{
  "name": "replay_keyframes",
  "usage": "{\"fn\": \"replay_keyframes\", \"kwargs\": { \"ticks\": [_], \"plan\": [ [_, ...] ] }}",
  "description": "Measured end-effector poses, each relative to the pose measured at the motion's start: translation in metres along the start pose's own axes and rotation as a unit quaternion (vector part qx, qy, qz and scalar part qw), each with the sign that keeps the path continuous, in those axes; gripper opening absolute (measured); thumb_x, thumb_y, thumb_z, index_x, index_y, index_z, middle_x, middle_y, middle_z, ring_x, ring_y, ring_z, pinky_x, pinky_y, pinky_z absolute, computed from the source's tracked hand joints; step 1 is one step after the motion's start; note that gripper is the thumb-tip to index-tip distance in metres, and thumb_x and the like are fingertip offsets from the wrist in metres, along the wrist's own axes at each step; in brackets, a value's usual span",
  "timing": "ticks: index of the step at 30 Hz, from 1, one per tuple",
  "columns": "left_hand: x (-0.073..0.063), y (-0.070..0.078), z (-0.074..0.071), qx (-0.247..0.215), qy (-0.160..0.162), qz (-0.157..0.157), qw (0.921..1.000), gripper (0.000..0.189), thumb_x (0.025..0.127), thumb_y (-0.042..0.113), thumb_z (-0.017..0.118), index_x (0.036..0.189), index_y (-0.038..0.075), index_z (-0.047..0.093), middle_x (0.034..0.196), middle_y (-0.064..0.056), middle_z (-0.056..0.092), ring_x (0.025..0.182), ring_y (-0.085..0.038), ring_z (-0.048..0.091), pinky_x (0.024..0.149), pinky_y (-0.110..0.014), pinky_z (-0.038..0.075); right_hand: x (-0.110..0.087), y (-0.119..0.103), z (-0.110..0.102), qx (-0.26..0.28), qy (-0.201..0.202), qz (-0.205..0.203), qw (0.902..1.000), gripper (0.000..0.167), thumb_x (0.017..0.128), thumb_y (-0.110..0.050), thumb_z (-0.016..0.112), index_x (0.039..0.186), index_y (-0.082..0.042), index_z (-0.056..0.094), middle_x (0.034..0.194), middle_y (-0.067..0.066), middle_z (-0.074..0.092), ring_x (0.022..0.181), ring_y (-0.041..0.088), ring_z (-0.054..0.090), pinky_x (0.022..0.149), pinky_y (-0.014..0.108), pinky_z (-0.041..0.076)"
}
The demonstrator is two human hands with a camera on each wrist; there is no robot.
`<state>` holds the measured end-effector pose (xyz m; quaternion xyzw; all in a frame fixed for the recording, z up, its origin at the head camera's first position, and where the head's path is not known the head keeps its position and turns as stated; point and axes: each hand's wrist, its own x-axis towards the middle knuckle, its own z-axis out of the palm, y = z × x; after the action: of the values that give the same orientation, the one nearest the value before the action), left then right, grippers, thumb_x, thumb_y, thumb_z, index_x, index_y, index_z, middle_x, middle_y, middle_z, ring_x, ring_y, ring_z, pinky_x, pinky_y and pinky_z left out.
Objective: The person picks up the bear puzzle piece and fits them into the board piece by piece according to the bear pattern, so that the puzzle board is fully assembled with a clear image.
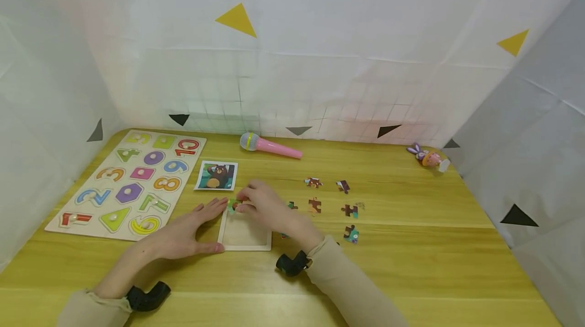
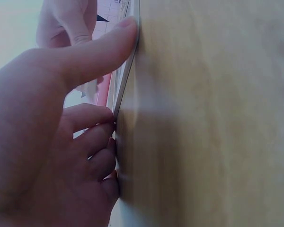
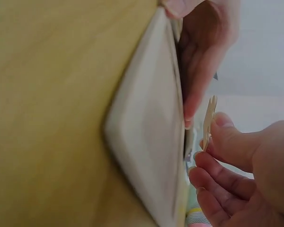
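Note:
My right hand [image 1: 269, 210] pinches a jigsaw piece [image 3: 209, 123] between thumb and fingertips, over the far left part of a shallow wooden puzzle tray [image 1: 245, 248]. The piece shows green and brown in the head view; in the right wrist view it is tilted on edge, above the tray. My left hand [image 1: 178, 235] lies spread along the tray's left side, thumb [image 2: 128, 28] at the near corner and fingers by the far corner. Behind the tray is a bear picture card [image 1: 217, 175]. Bare wood shows inside most of the tray.
Several loose jigsaw pieces [image 1: 314, 205] lie right of the tray, some partly hidden by my right arm. A number-and-shape board [image 1: 130, 185] covers the left side. Farther back are a pink toy microphone [image 1: 279, 148] and a small rabbit toy [image 1: 429, 158]. White cloth walls surround the table.

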<state>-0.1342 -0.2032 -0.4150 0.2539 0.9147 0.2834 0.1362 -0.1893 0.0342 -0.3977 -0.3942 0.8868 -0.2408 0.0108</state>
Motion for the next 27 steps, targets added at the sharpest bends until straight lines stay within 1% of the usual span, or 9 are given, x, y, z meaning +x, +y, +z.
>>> {"fn": "replay_keyframes", "kwargs": {
  "ticks": [5,10,21,27],
  "plan": [
    [0.0,0.001,0.0,-0.003,-0.003,-0.006,1.0,0.098,0.084,0.061,0.07,0.159,0.015,0.028,0.165,-0.013,0.023,0.152,-0.037,0.02,0.12,-0.059,0.018,-0.001,0.003,0.004,0.011,-0.002,-0.01,0.9999,0.023,0.097,-0.02,0.066,0.112,-0.002,0.07,0.098,0.008,0.06,0.087,0.017,0.054,0.079,0.027,0.047],
    [0.0,0.002,-0.001,-0.004,-0.004,-0.007,1.0,0.098,0.084,0.06,0.071,0.159,0.015,0.028,0.165,-0.013,0.023,0.152,-0.036,0.02,0.121,-0.058,0.017,-0.002,0.005,0.008,0.017,-0.001,-0.014,0.9997,0.024,0.096,-0.022,0.067,0.111,-0.004,0.071,0.095,0.007,0.059,0.083,0.016,0.05,0.076,0.025,0.042],
    [0.0,0.002,-0.001,-0.004,-0.006,-0.008,0.9999,0.097,0.084,0.06,0.071,0.159,0.015,0.028,0.166,-0.011,0.022,0.152,-0.035,0.019,0.122,-0.057,0.015,-0.002,0.007,0.013,0.007,-0.018,0.008,0.9998,0.027,0.095,-0.03,0.068,0.114,-0.012,0.071,0.102,0.003,0.057,0.091,0.014,0.047,0.082,0.027,0.041],
    [0.001,0.002,0.0,-0.001,-0.007,0.01,0.9999,0.095,0.086,0.054,0.072,0.159,0.012,0.028,0.166,-0.01,0.022,0.153,-0.033,0.018,0.122,-0.055,0.013,-0.003,0.009,0.014,-0.002,-0.01,-0.002,0.9999,0.026,0.093,-0.031,0.07,0.111,-0.012,0.072,0.102,0.003,0.057,0.093,0.015,0.048,0.084,0.028,0.042]
  ]
}}
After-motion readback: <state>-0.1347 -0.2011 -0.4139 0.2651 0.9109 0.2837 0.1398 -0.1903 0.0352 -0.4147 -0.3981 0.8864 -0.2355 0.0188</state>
